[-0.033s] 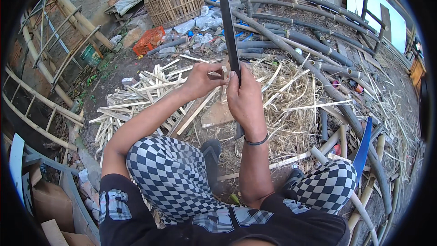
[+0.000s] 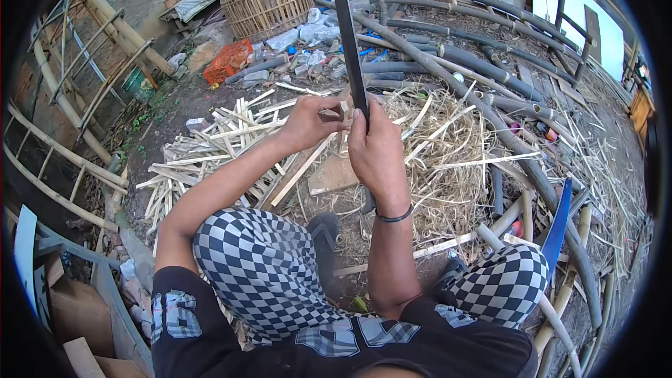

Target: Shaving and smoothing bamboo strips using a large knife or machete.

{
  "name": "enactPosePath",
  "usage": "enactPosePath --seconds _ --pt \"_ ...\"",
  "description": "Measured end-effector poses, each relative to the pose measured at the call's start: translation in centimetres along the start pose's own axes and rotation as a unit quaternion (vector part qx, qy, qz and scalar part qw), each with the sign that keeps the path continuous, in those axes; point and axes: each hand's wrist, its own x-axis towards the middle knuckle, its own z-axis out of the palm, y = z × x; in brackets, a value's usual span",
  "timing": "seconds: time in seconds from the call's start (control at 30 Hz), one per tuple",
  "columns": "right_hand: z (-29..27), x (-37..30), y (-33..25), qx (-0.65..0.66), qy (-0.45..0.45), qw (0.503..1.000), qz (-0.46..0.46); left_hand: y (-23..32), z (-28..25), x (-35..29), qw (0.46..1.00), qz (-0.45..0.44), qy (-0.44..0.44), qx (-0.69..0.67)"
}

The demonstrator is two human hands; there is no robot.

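My right hand (image 2: 378, 157) is wrapped round the handle of a machete. Its long dark blade (image 2: 352, 42) points up, nearly upright, and the handle's dark end shows below the fist. Close beside it, my left hand (image 2: 306, 124) pinches a short pale bamboo strip (image 2: 344, 108) between thumb and fingers, next to the base of the blade. Whether strip and blade touch, I cannot tell. Beneath both hands lies a wooden block (image 2: 332, 176). Split bamboo strips (image 2: 203, 147) are heaped to the left, and thin shavings (image 2: 448, 147) to the right.
A blue saw blade (image 2: 558, 227) stands by my right knee. Grey bamboo poles (image 2: 483, 70) lie across the right and back. Farther off are an orange crate (image 2: 227, 61) and a woven bamboo cage (image 2: 267, 3). Bamboo ladders (image 2: 63, 175) stand at left.
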Motion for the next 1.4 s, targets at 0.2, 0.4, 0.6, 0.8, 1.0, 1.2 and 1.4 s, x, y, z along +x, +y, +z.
enactPosePath --seconds 0.2,0.4,0.6,0.8,1.0,1.2,1.4 --pt "-0.7 0.0 0.8 -0.072 -0.052 0.996 0.030 1.6 -0.2 0.1 0.998 -0.047 -0.041 0.013" --pt "-0.5 -0.2 1.3 -0.071 -0.049 0.996 0.010 0.9 0.1 0.3 0.999 -0.025 -0.017 -0.015" --pt "-0.7 -0.2 0.1 -0.053 -0.053 0.996 0.041 1.8 -0.1 0.2 0.998 -0.038 0.001 -0.046" --pt "-0.7 0.0 0.5 -0.048 -0.036 0.998 0.032 1.8 0.1 0.5 0.999 -0.031 -0.007 -0.032" --pt "-0.8 -0.3 0.0 -0.040 -0.034 0.998 0.031 2.0 -0.1 0.2 0.999 -0.041 -0.015 -0.024" --pt "-1.3 -0.1 0.8 -0.038 -0.030 0.999 0.018 3.0 -0.3 0.4 0.997 -0.051 -0.054 -0.023" --pt "-1.2 -0.2 0.6 -0.033 -0.034 0.999 0.019 2.3 -0.1 0.4 0.998 -0.045 -0.051 -0.013"
